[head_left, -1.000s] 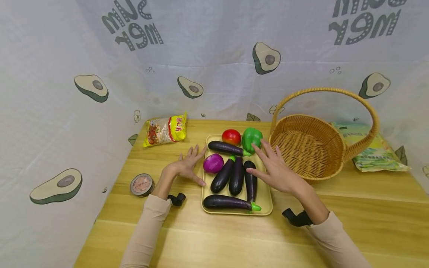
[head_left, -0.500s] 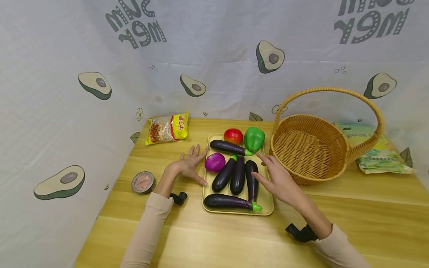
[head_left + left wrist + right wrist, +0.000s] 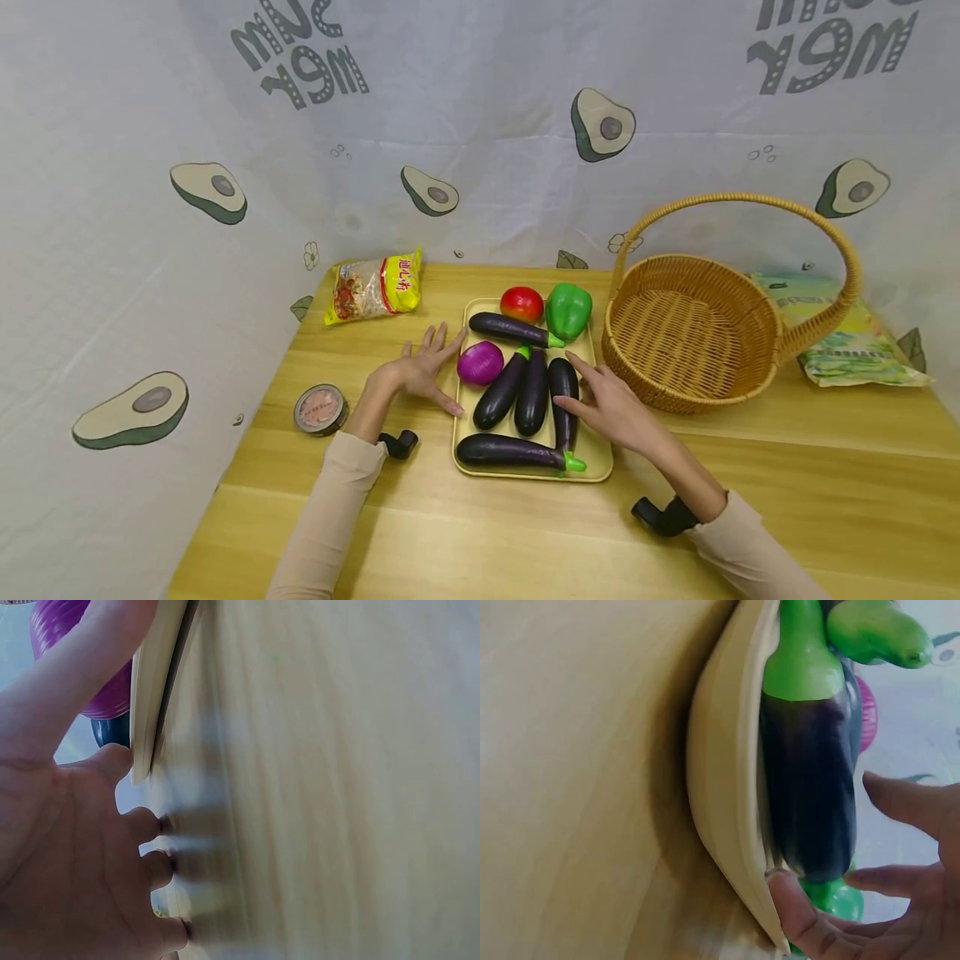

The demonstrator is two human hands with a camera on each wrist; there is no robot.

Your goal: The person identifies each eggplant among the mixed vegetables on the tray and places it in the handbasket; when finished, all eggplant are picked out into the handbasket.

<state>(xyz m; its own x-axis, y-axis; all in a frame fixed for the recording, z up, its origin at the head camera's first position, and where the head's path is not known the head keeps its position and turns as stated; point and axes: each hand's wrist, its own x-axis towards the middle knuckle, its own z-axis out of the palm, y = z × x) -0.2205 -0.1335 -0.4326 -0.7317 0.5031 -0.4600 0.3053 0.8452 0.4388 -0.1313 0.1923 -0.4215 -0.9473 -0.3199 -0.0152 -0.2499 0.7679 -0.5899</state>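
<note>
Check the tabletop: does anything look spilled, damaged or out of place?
Nothing stands out: the basket stands upright, the eggplants and purple onion lie in the tray, and no spill or damage shows.

Head view: bright, soft, fairly even light; pale glare on the near tabletop [image 3: 450, 537], small highlights on the eggplants [image 3: 531, 393], soft shadow alongside the left sleeve [image 3: 330, 508]. Mostly sharp, small print soft. Left wrist: dimmer, greyish; wood grain smeared, blurry shadows off the fingertips of the left hand [image 3: 82, 855]. Right wrist: tray [image 3: 724, 757] throws broad soft shadow, wood out of focus, curtain [image 3: 922, 712] pale, washed out.
</note>
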